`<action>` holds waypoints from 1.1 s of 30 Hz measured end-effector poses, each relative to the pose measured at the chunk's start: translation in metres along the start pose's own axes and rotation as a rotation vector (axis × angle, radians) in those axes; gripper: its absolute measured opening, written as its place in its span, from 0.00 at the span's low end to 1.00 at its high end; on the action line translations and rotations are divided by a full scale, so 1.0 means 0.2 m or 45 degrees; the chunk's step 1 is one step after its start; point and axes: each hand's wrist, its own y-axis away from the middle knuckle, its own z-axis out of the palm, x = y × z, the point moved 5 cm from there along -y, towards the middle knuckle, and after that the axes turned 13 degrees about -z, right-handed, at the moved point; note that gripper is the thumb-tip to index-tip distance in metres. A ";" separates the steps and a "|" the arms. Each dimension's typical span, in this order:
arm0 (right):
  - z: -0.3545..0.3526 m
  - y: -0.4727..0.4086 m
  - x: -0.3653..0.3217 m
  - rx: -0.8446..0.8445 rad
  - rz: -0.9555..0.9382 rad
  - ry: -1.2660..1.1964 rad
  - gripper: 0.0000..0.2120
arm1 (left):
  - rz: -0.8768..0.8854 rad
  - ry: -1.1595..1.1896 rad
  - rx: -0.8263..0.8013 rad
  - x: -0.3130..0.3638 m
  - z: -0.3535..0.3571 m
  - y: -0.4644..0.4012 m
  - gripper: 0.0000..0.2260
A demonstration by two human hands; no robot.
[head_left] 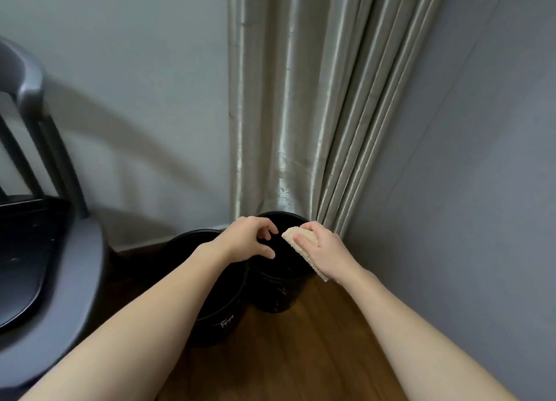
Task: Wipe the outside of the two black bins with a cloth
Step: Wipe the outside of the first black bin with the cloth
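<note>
Head view: 2 black bins stand touching in the corner, the right bin (278, 292) under both hands, the left bin (210, 310) below the left forearm. The right hand (323, 248) pinches a beige cloth (296, 241), thumb on top, over the rim. The left hand (248, 239) hovers with fingers loosely curled, holding nothing, just beside the cloth. Wiping looks barely begun; next, the cloth must drop below the fingers onto the outer wall.

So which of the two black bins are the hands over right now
The right bin, standing against the curtain. The left hand and the right hand with the cloth are over its opening; the left bin has only the forearm across.
</note>
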 end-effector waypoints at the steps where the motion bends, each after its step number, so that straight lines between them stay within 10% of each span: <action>1: 0.00 -0.02 0.04 -0.005 0.002 0.017 0.18 | -0.011 -0.024 -0.015 0.00 0.04 -0.04 0.22; 17: 0.19 -0.06 0.64 0.059 0.130 -0.167 0.20 | -0.226 -0.273 -0.281 -0.20 0.85 -0.37 0.20; 33: 0.22 -0.10 0.62 0.202 0.002 -0.171 0.18 | 0.011 -0.097 -0.041 -0.16 0.57 -0.44 0.12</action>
